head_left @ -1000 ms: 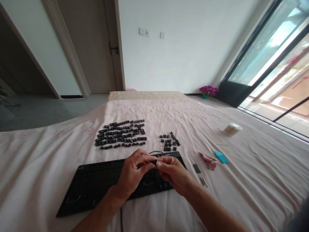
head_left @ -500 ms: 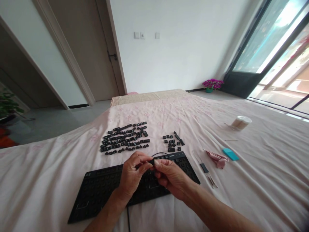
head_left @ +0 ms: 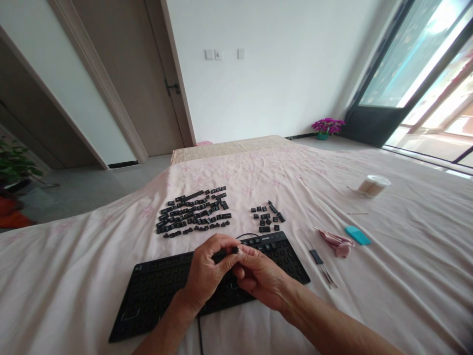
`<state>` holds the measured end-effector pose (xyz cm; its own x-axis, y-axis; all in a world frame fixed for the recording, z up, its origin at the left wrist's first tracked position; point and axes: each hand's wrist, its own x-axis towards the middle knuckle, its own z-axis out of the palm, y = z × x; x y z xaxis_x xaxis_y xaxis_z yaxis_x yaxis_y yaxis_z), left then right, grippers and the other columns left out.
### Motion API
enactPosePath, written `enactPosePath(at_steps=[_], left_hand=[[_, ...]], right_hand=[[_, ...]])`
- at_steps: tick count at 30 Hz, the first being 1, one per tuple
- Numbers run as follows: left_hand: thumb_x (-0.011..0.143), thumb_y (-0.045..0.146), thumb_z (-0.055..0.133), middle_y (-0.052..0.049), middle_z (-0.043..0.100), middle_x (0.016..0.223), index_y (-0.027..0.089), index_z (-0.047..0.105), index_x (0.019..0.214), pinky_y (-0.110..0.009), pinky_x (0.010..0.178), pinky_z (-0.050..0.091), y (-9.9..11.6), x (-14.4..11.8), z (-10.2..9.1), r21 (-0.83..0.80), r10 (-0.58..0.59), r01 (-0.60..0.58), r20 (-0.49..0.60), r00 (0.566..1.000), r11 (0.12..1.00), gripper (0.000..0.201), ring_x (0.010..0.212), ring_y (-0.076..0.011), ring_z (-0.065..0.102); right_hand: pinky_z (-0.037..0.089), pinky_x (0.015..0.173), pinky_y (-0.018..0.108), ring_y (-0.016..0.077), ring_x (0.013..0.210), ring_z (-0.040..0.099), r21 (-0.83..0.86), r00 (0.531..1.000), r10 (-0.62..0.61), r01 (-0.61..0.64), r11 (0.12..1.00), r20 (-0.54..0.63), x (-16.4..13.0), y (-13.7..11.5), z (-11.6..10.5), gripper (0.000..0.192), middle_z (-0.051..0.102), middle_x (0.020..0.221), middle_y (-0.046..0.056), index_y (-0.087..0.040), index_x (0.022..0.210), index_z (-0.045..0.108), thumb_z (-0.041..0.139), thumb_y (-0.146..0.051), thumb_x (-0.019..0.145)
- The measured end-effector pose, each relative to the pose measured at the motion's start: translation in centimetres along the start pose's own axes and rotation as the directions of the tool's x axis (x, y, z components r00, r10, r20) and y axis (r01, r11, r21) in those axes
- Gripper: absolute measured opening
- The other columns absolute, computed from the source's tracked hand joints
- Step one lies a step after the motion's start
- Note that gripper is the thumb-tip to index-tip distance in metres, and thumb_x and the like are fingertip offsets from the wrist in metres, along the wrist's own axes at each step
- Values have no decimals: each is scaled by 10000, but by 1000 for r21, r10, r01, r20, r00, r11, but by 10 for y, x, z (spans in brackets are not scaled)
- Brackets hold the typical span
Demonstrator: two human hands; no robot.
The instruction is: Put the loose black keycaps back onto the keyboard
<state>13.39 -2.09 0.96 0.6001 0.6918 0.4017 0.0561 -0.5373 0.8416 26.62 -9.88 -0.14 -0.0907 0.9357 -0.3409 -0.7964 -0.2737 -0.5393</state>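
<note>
Both grips pinch one small black keycap (head_left: pixel 234 250) — left hand (head_left: pixel 209 272) and right hand (head_left: pixel 260 273) meeting fingertip to fingertip, just above the keyboard (head_left: pixel 155 291).

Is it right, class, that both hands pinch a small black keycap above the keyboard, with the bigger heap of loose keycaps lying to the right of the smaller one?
Not quite. In the head view the bigger heap lies left of the smaller one. The rest holds: left hand and right hand pinch a keycap above the keyboard.
</note>
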Motion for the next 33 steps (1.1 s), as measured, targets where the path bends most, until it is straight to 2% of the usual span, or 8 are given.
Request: enactPosePath(at_steps=[7,12,20,33], left_hand=[[796,296,683,-14,712,932,216,713,941,-242,828,503,-2,-2,0,8,-51,51,0,999,999,168,903,-155,649],[773,293,706,-7,726,951,218,701,990,-235,819,519,-5,-3,-1,-15,-118,118,-15,993,993,229,870,-147,664],[792,275,683,-27,731,997,210,711,985,-276,855,536,-9,-6,0,-63,-134,133,-3,991,989,206,942,-182,668],[801,283,678,-53,725,1062,204,665,1109,-302,880,554,-23,-13,7,-196,-236,230,-8,972,953,318,974,-191,679]], right_hand=[[127,369,120,18,447,378,24,998,58,-57,998,-26,4,3,-2,365,470,562,-69,-146,765,560,861,-250,587],[156,368,116,23,472,420,31,998,34,-32,999,-48,3,3,-5,358,496,593,-63,-142,797,592,860,-255,589],[171,376,120,22,493,418,18,1000,0,0,1000,3,2,3,-9,319,517,623,-52,-146,798,618,839,-310,637],[177,372,129,29,510,438,-60,997,20,-24,998,-69,-3,-4,-8,324,591,720,-18,-139,796,643,836,-336,626]])
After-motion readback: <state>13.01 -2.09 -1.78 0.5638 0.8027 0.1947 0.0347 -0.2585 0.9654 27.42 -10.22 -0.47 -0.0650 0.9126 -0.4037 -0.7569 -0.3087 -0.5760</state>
